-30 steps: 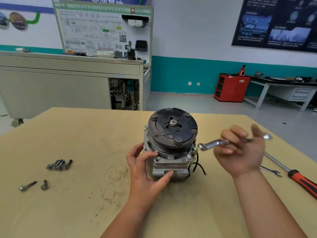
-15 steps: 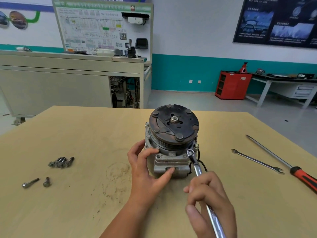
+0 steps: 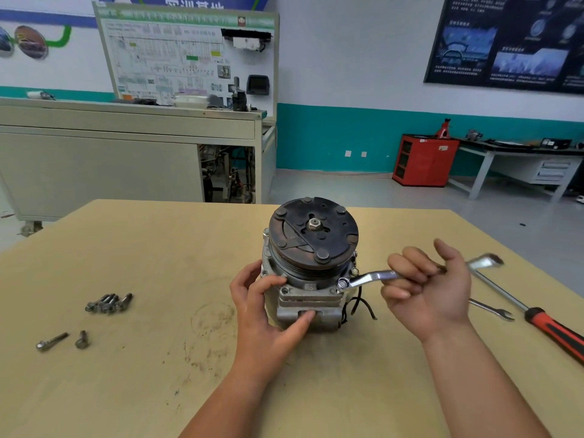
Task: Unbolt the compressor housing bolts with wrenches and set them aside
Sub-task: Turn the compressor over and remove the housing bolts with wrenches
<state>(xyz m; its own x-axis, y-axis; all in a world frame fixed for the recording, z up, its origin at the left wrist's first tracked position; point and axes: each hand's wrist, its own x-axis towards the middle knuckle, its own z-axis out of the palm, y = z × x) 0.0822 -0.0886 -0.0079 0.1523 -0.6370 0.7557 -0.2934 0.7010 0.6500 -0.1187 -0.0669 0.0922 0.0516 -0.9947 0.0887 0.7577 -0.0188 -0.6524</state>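
left hand [image 3: 265, 314] grips compressor [image 3: 313, 235] | right hand [image 3: 433, 295] curled round wrench [image 3: 373, 276] — ring end on housing bolt [image 3: 343, 283] | loose bolts [image 3: 109, 303] well apart, left

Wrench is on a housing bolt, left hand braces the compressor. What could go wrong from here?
1. The right hand grips the wrench loosely, thumb raised; it may slip off the bolt.
2. Only the left hand steadies the compressor on the table; a hard pull could tip it.
3. The black wires hang just under the wrench and might snag.

The blue wall banner [image 3: 196, 2] reads "实训基地", partly cropped; other print is blurred.
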